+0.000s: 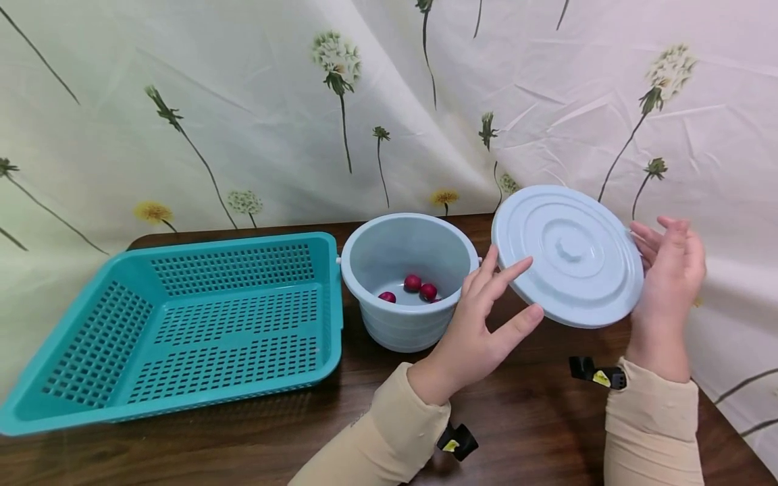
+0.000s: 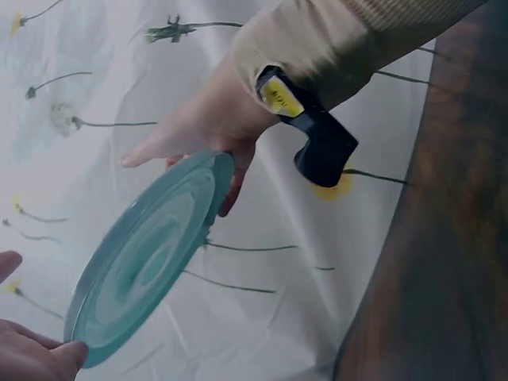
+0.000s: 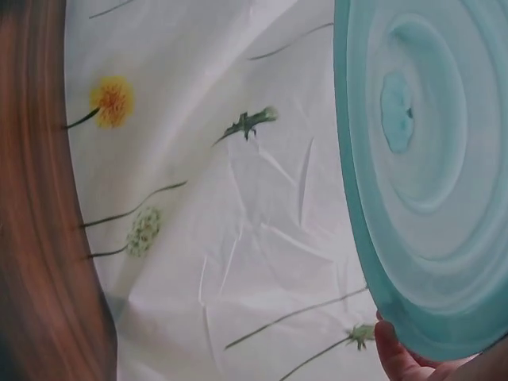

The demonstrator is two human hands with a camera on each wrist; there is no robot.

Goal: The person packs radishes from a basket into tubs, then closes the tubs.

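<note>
A light blue round plastic lid with concentric rings and a small central knob is held tilted above the table. My right hand grips its right edge; the left wrist view shows fingers behind the rim and the thumb out along the front. At the opposite edge, my left hand has its fingers spread, with the thumb and fingertips right at the rim. Left of that hand stands a light blue bucket, uncovered. Several small round dark red things, among them a red ball, lie at its bottom.
A teal perforated plastic basket sits on the table at the left, close beside the bucket. The dark wooden table meets a white curtain printed with dandelions at its back edge. Both wrists carry small black straps.
</note>
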